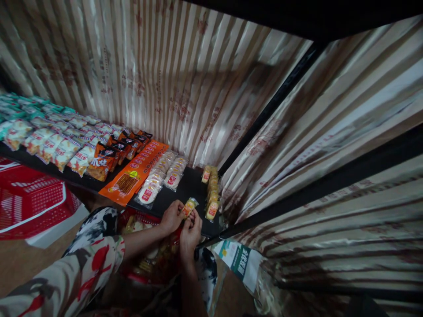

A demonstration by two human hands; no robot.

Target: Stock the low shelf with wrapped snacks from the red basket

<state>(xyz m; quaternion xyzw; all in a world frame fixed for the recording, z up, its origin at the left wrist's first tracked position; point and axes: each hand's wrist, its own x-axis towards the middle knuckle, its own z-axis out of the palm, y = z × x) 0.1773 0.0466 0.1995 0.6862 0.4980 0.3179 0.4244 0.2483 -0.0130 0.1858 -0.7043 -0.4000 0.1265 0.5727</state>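
A small yellow wrapped snack packet (189,208) with a red label is pinched between my two hands, just above the front edge of the black shelf (193,187). My left hand (172,217) grips its left side, and my right hand (191,233) grips it from below on the right. Similar yellow packets (212,198) stand in a row at the shelf's right end. To the left lie rows of white round wrapped snacks (150,187) with red labels. Below my wrists, a red basket (142,277) holds more packaged items, partly hidden by my arms.
An orange snack bag (127,180) lies flat on the shelf, with many white and orange bags (82,154) further left. A red basket (36,198) stands on the floor at left. Black frame bars (280,103) and striped sheeting (158,66) enclose the back and right.
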